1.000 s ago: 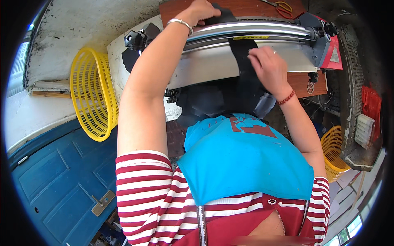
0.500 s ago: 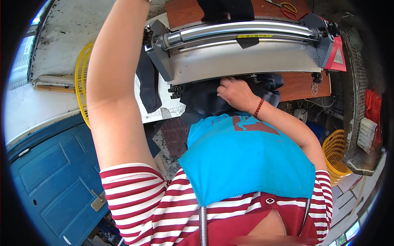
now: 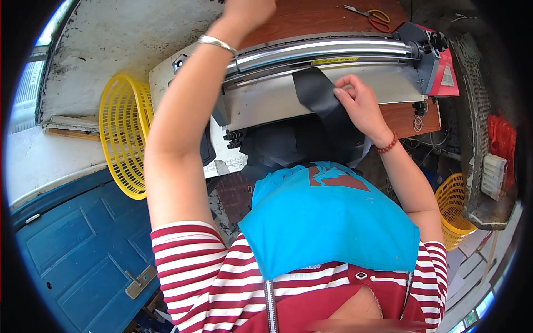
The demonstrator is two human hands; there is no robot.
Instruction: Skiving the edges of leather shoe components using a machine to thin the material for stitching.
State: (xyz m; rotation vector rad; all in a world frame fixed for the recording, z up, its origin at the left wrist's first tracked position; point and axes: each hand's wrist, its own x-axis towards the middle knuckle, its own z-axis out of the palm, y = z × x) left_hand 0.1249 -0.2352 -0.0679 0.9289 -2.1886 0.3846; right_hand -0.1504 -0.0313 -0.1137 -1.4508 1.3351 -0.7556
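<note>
A dark, flat piece of sheet material [image 3: 316, 91] is pinched at its right edge between the thumb and fingers of my right hand [image 3: 358, 102]. Its far end lies over the metal feed plate [image 3: 261, 102] of a roller machine [image 3: 327, 49]. Below that plate, against my blue apron [image 3: 327, 222], sits a pile of similar black pieces [image 3: 283, 144]. My left hand [image 3: 250, 14] reaches past the left end of the rollers at the top edge; its fingers are cut off or blurred, so what they hold is hidden.
Scissors [image 3: 377, 19] with red and yellow handles lie on the brown tabletop [image 3: 311, 19] behind the machine. A yellow basket [image 3: 125, 136] stands at the left, another yellow basket [image 3: 452, 208] low at the right. A blue door [image 3: 83, 238] is at the lower left.
My right hand has risen from the pile with a dark piece now over the plate. My left hand has come into view at the top. The dark pieces behind the rollers no longer show.
</note>
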